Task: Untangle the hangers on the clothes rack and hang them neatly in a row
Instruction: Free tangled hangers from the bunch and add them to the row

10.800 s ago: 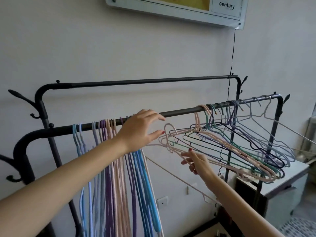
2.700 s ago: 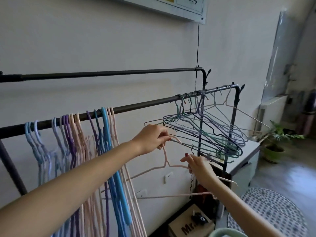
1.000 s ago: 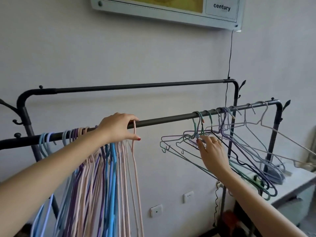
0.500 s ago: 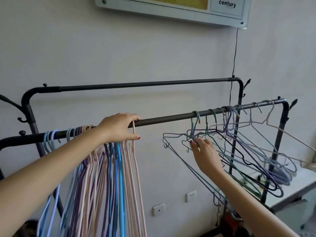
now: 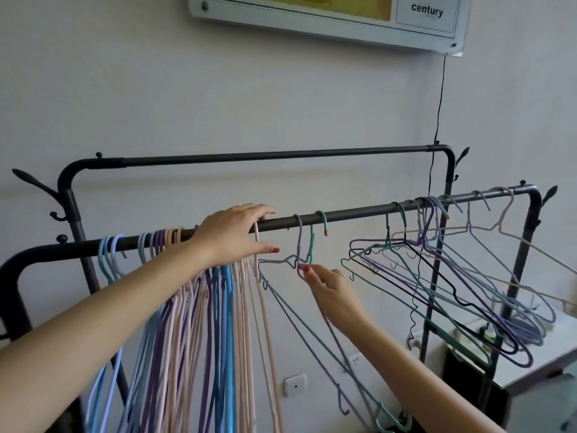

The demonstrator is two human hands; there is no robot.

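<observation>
A black clothes rack has a front bar (image 5: 352, 213) and a higher back bar (image 5: 265, 156). On the left of the front bar hangs a neat row of hangers (image 5: 199, 323) in blue, purple and pink. My left hand (image 5: 232, 234) rests on the bar over the last pink hanger (image 5: 256, 245). In the middle, a purple hanger (image 5: 298, 235) and a green hanger (image 5: 312, 245) hang side by side, and my right hand (image 5: 327, 287) pinches them at the neck. A tangled bunch of hangers (image 5: 443, 276) hangs at the right end.
A white wall with a framed board (image 5: 327, 17) lies behind the rack, and a black cable (image 5: 438, 98) runs down from it. Wall sockets (image 5: 295, 384) sit low on the wall. A white cabinet top (image 5: 530, 357) stands under the rack's right end.
My right hand has slid a purple and a green hanger left along the bar, away from the tangled bunch toward the neat row. My left hand stays at the pink hanger.
</observation>
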